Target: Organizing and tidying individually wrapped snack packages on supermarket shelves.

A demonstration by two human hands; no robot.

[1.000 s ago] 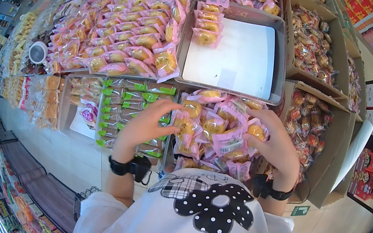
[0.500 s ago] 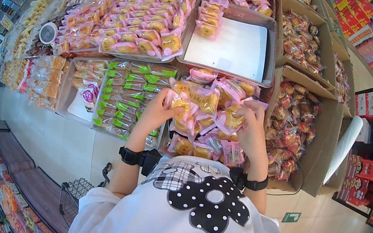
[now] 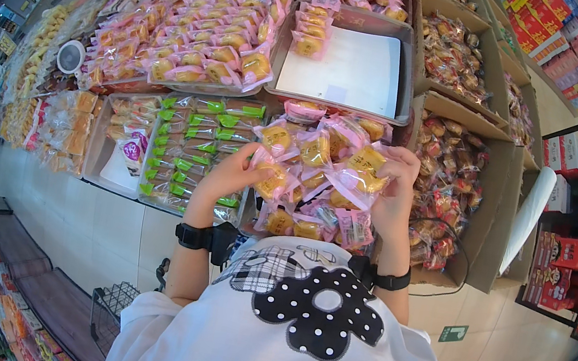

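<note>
Golden pastries in pink-edged wrappers lie in a loose heap (image 3: 309,222) in front of my body. My left hand (image 3: 231,172) comes in from the heap's left side, thumb and fingers closed on one wrapped pastry (image 3: 274,180). On the right side, the fingers of my right hand (image 3: 397,183) grip another wrapped pastry (image 3: 359,178), which is tilted over the heap; part of those fingers is hidden behind it. Just beyond the heap is a grey tray (image 3: 278,64) lined with a white sheet (image 3: 342,67). A short row of the same pastries (image 3: 311,31) stands along its left side.
Green-and-brown packets (image 3: 196,142) fill a tray to the left. Many pink-wrapped pastries (image 3: 216,23) are stacked at the far left. Cardboard boxes (image 3: 492,176) of wrapped snacks stand on the right, beside a dark cable (image 3: 464,267). A wire cart (image 3: 111,304) stands at the lower left.
My right hand has raised and tilted its wrapped pastry. My left hand has moved slightly down and now grips a pastry lower in the heap. The whole view has shifted a little.
</note>
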